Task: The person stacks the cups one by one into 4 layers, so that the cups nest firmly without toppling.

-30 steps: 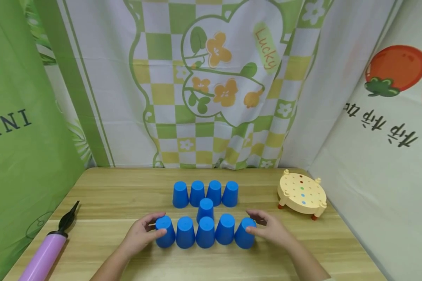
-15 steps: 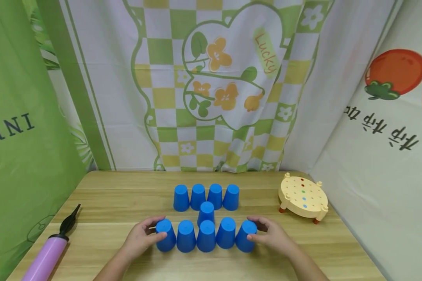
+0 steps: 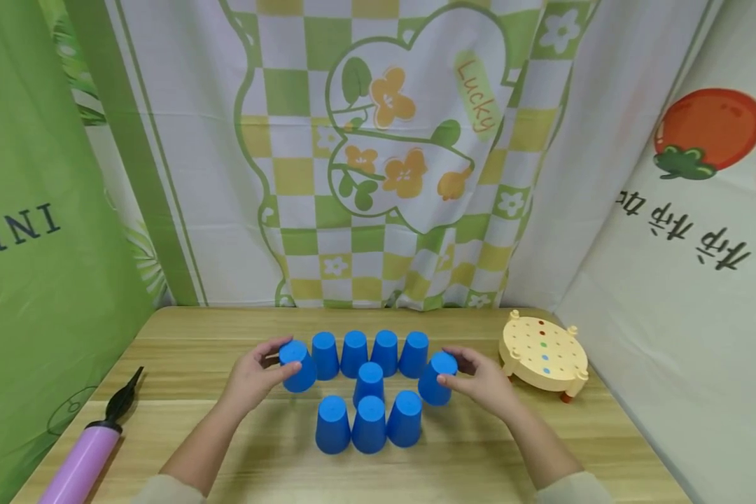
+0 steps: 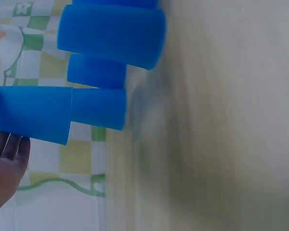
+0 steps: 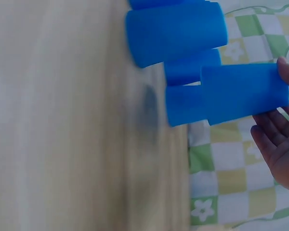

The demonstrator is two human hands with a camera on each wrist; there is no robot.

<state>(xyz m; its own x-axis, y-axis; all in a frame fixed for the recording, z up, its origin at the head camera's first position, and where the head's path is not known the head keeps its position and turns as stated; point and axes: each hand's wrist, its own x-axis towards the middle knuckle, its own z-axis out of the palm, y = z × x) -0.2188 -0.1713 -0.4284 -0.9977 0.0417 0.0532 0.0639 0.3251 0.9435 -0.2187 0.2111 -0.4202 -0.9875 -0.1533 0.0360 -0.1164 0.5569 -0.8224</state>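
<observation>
My left hand [image 3: 256, 371] grips a blue plastic cup [image 3: 299, 369], upside down, between thumb and fingers at the left end of the back row. Opposite, my right hand [image 3: 481, 383] holds another upside-down blue cup [image 3: 437, 381] by its upper part, just right of that row. Both wrist views show the held cups [image 4: 31, 114] [image 5: 245, 91] raised off the table. Several blue cups form the back row [image 3: 354, 353]. One cup [image 3: 369, 381] stands in the middle, and a front row of three cups [image 3: 332, 427] is nearest the person.
A pale yellow round pegboard stand [image 3: 544, 350] with short legs sits at the back right of the wooden table [image 3: 479, 469]. A purple hand pump [image 3: 85, 455] with a black nozzle lies at the left. Patterned curtains [image 3: 378, 266] hang behind and on both sides.
Both hands have taken hold of the two end cups of the front row, lifted them and carried them back toward the far row. The other cups stay in place.
</observation>
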